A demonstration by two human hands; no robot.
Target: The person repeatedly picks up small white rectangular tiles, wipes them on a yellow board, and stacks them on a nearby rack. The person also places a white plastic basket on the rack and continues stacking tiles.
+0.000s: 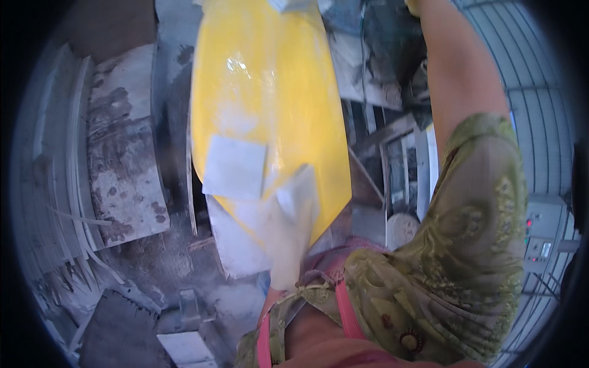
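Left hand (291,218) blurred, perhaps touching yellow board (300,110) (right hand (413,7) cut off).

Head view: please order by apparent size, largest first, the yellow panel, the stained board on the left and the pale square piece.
1. Yellow panel
2. Stained board
3. Pale square piece

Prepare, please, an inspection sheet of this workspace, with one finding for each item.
Surface: pale panel shows beneath the yellow piece; other support hidden.
Job's things: yellow piece glossy, with whitish smears; pale square over its lower left side.
Clutter: stained board at left, pale slab at bottom.
Hands: left hand blurred, over the yellow piece's lower end, grip unclear; right hand out of frame.
Cables: dark lines below the control box, possibly cables.
Surroundings: ribbed surface at right.
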